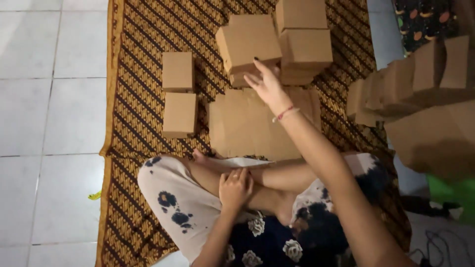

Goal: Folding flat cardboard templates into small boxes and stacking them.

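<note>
My right hand [266, 85] reaches forward, fingers spread, its tips touching the front edge of a folded brown cardboard box [247, 42] on top of a small pile. A red thread bracelet circles that wrist. My left hand [236, 187] rests curled on my crossed legs and holds nothing. A stack of flat, unfolded cardboard sheets [237, 126] lies on the mat right before my knees, under the right forearm. More folded boxes [305, 44] stand stacked to the right of the touched one.
Two single folded boxes [178, 71] [179, 114] sit at the left of a brown patterned mat [133, 123]. A tall heap of boxes [420, 89] rises on the right. White tiled floor [49, 99] borders the mat on the left.
</note>
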